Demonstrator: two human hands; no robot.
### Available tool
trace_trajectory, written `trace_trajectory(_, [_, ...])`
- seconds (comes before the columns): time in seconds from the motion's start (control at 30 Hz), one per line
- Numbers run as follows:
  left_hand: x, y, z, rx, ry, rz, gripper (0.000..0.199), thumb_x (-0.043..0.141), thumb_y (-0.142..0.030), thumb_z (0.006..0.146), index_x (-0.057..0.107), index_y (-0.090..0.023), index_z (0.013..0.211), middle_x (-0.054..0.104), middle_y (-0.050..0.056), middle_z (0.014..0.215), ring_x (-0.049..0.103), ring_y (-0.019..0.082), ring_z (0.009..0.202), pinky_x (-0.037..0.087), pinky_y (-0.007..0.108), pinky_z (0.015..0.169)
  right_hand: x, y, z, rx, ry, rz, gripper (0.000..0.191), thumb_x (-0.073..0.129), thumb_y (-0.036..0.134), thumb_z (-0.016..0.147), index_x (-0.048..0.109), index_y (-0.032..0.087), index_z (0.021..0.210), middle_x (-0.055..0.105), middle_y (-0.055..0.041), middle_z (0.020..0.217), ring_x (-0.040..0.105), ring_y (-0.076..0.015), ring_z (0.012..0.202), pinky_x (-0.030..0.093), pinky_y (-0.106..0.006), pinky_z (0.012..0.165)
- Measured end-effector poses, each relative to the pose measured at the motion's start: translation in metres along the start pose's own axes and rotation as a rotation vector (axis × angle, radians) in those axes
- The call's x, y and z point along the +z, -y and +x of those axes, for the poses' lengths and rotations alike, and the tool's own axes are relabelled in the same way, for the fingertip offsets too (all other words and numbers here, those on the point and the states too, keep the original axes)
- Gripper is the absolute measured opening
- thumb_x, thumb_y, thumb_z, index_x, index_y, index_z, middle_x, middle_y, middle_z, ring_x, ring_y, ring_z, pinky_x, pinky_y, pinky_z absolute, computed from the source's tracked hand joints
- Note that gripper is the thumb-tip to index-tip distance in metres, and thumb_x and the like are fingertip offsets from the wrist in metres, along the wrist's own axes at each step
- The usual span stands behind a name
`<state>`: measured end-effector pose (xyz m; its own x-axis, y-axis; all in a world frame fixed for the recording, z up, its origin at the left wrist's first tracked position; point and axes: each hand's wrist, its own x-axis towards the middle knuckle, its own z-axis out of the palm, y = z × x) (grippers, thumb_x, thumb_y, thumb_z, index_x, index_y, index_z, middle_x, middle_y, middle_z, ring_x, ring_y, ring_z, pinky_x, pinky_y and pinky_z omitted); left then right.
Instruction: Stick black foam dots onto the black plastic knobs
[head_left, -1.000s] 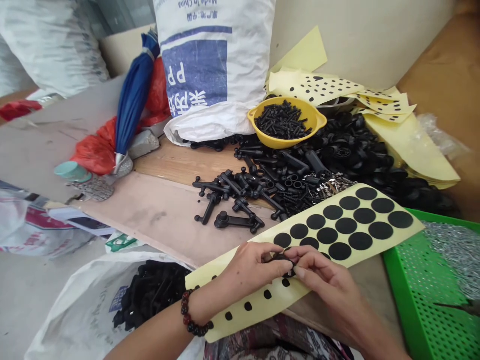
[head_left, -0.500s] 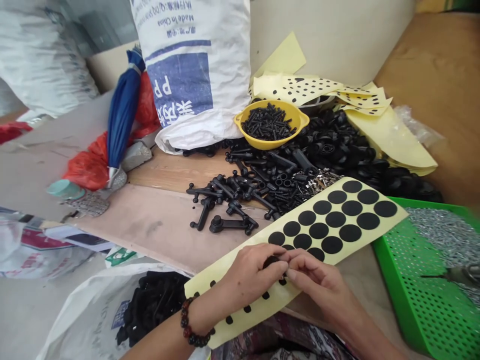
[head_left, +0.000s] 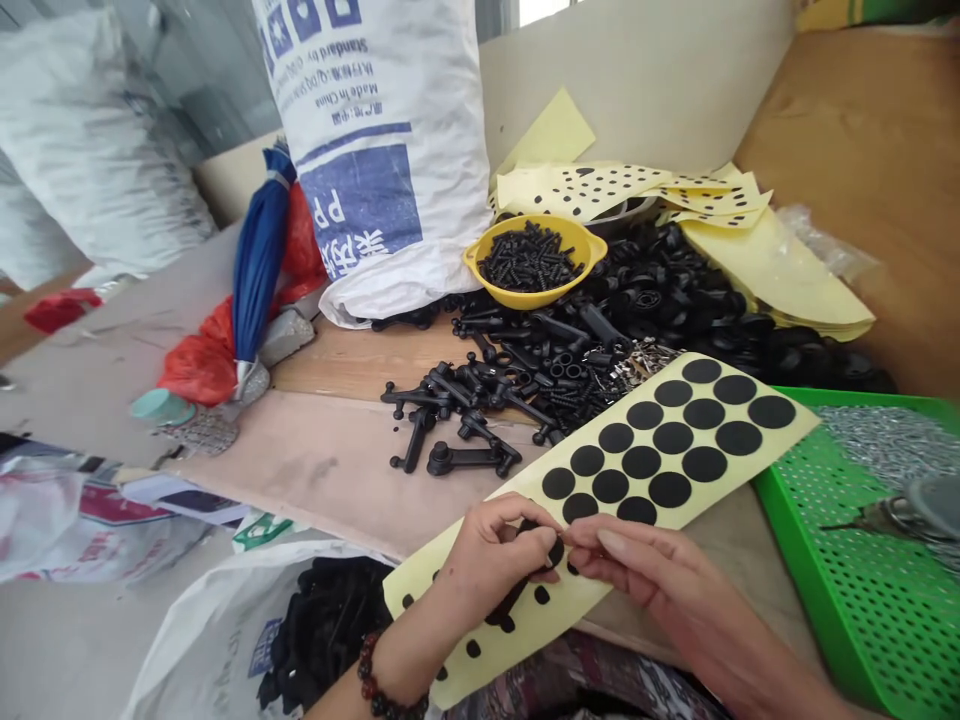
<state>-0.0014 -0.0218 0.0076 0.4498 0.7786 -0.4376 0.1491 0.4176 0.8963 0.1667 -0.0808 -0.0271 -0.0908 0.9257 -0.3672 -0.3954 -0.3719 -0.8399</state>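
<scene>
My left hand (head_left: pixel 501 560), with a beaded bracelet at the wrist, is closed round a black plastic part (head_left: pixel 512 597), mostly hidden by the fingers. Beside it, my right hand (head_left: pixel 637 560) has its fingers pressed together, their tips close to the left thumb; whether they pinch anything is hidden. Beneath both hands lies a yellow sheet (head_left: pixel 517 640) with large black round stickers (head_left: pixel 673 437) on its upper half and small black dots on its lower half. Black crank-shaped parts (head_left: pixel 465 458) lie beyond the sheet.
Behind the loose parts stand a yellow bowl (head_left: pixel 510 298) of black screws and a white sack (head_left: pixel 442 130). A green tray (head_left: pixel 810 590) with metal pins and a power tool (head_left: pixel 919 505) is at right. Lower left is a bag (head_left: pixel 187 620) of black parts.
My right hand has shifted slightly right, its fingers straighter. More of the black part shows below my left hand. The whole view has shifted a little.
</scene>
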Motion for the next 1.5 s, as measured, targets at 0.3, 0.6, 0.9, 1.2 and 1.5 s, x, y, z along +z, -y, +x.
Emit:
trace_trajectory(0.3, [0.012,0.005,-0.023,-0.028,-0.141,-0.338,0.040,0.078,-0.045,0.061,0.057,-0.014,0.072,0.054,-0.002,0.062,0.050,0.008,0.055,0.045,0.021,0.057,0.033,-0.007,0.001,-0.289,0.150,-0.417,0.034,0.041,0.049,0.096,0.050,0.024,0.117,0.062,-0.0030,0.090,0.063,-0.0187,0.076,0.050,-0.028,0.066])
trace_trajectory(0.6, [-0.040,0.011,-0.071,0.089,-0.232,0.338,0.021,0.064,-0.039,0.074,0.059,-0.018,0.079,0.059,0.002,0.085,0.055,0.012,0.079,0.047,0.019,0.067,0.027,-0.008,-0.005,-0.493,0.280,-0.869,0.028,0.037,0.031,0.100,0.045,0.029,0.127,0.061,-0.0014,0.111,0.060,-0.0163,0.099,0.048,-0.026,0.082])
trace_trajectory(0.9, [-0.070,0.025,-0.091,0.424,-0.571,1.457,0.029,0.042,-0.031,0.090,0.062,-0.023,0.109,0.062,0.007,0.119,0.061,0.023,0.102,0.052,0.035,0.084,-0.030,-0.009,0.029,-1.010,-0.257,-1.636,0.025,0.038,0.016,0.095,0.061,0.008,0.093,0.057,-0.0148,0.092,0.052,-0.0276,0.080,0.046,-0.042,0.068])
trace_trajectory(1.2, [0.024,0.028,-0.001,0.641,-0.033,1.475,0.019,0.038,-0.030,0.093,0.051,-0.018,0.099,0.054,0.007,0.107,0.049,0.025,0.096,0.046,0.043,0.076,-0.028,-0.019,0.025,-0.958,-0.210,-1.556,0.016,0.035,0.016,0.095,0.051,0.014,0.094,0.054,-0.0123,0.095,0.051,-0.0259,0.083,0.045,-0.040,0.070])
trace_trajectory(1.5, [0.018,0.030,0.001,0.670,-0.058,1.531,0.026,0.033,-0.032,0.094,0.048,-0.017,0.109,0.050,0.007,0.110,0.045,0.023,0.096,0.039,0.042,0.075,-0.033,-0.012,0.029,-0.987,-0.200,-1.577,0.020,0.034,0.021,0.097,0.052,0.014,0.096,0.053,-0.0118,0.096,0.052,-0.0246,0.087,0.044,-0.037,0.074])
